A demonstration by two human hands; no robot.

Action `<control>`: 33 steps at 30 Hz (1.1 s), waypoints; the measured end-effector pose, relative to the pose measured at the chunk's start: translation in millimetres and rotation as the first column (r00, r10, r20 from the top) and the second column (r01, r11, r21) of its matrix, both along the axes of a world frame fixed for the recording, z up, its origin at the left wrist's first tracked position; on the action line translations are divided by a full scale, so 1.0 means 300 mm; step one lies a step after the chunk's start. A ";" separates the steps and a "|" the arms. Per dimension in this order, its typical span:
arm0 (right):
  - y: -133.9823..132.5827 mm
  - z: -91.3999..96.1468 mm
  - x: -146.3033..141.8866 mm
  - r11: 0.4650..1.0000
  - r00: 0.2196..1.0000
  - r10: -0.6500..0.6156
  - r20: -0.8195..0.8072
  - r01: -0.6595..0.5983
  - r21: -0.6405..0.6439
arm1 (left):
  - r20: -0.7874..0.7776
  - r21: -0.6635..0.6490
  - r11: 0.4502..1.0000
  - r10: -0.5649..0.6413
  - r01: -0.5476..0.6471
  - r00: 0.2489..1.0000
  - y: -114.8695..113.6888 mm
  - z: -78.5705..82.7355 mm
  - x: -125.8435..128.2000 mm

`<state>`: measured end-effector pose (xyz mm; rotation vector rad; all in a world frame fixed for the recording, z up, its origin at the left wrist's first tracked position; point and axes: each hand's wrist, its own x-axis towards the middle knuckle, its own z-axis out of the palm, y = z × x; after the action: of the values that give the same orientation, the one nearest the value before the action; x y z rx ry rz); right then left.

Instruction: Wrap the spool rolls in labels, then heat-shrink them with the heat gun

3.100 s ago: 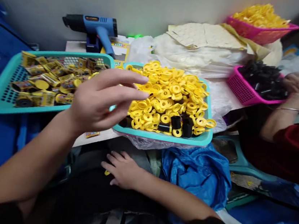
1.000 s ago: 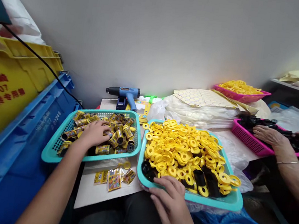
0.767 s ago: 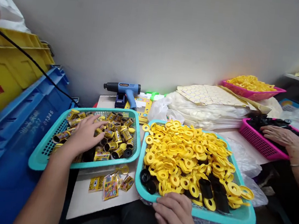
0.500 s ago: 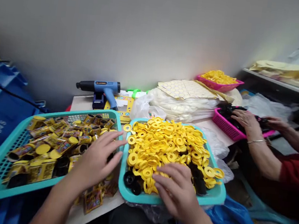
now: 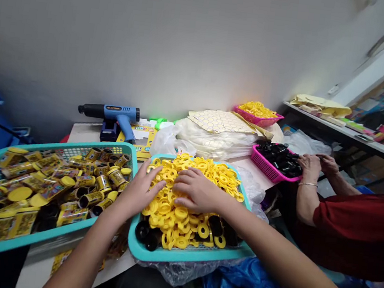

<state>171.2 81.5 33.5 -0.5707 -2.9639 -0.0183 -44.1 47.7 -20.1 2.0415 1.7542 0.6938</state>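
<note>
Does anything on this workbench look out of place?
Yes: a few black plastic cylinders sit among the yellow plastic rings at the near end of the teal basket. They stand out because nearly everything else in that basket is yellow rings.

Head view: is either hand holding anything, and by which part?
Nothing visibly held: the left hand and right hand rest open on the yellow plastic rings in the teal basket.
</note>
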 end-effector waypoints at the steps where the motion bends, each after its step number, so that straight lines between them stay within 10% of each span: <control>1: -0.018 -0.004 0.026 1.000 1.000 0.017 -0.014 -0.016 0.006 | -0.024 0.012 0.999 -0.037 0.038 0.999 -0.001 -0.010 0.001; 11: -0.093 -0.021 0.201 0.995 0.995 0.078 -0.058 -0.074 0.065 | -0.032 0.280 0.956 -0.075 0.081 0.997 0.025 0.040 -0.011; 18: -0.050 0.036 0.096 0.969 0.968 0.142 -0.206 -0.094 0.227 | -0.168 0.283 0.923 -0.220 0.261 0.961 0.056 0.027 0.051; 24: 0.002 0.002 0.036 0.996 0.991 0.092 0.101 -0.090 -0.019 | -0.225 0.243 0.914 -0.271 0.324 0.936 0.049 -0.001 0.018; 33: -0.049 0.005 0.112 0.989 0.998 0.066 0.007 -0.064 -0.130 | -0.265 0.329 0.857 -0.320 0.398 0.909 0.050 0.049 0.085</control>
<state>204.8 66.9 35.1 -0.4896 -3.0095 0.1784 -18.5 62.8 -5.5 2.6964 1.3381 0.7682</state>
